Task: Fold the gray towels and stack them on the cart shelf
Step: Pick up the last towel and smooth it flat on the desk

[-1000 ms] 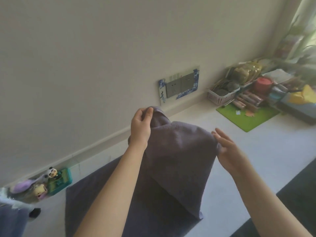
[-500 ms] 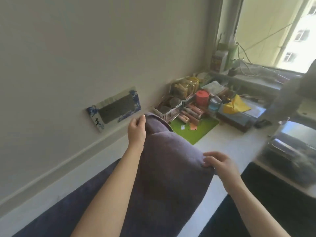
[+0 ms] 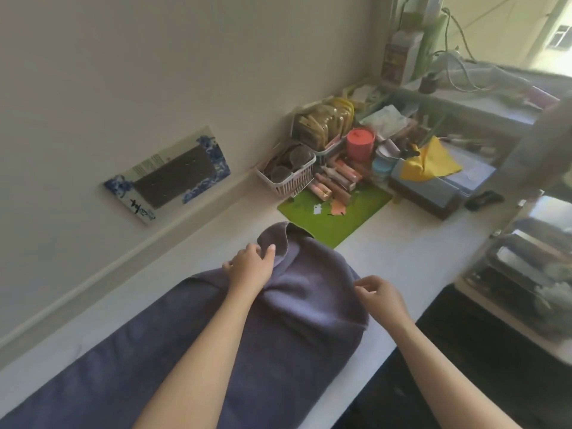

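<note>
Your gray towel [image 3: 278,329] lies along the white counter [image 3: 399,255], running from the lower left toward the green mat [image 3: 346,218], with its far end doubled back over the rest so a rounded fold faces the mat. Your left hand [image 3: 250,267] rests on the far-left corner of that folded layer, fingers curled and thumb pressed against the cloth, pinching the raised flap that stands up just short of the mat's near edge. Your right hand [image 3: 380,298] is at the right edge of the fold, fingertips drawn together on the towel's hem in a light pinch, close to the counter's front edge. Both forearms reach in from the bottom of the view across the towel. Beyond the mat sits a white plastic basket [image 3: 288,178] holding dark round items, next to a row of small tubes [image 3: 337,181], a pink lidded jar [image 3: 360,144] and a yellow cloth [image 3: 430,161] draped over a blue box. On the wall above the counter is a socket panel [image 3: 173,176] with a blue-and-white patterned frame. At the right edge, a blurred metal rack [image 3: 532,267] stands beside the counter.
</note>
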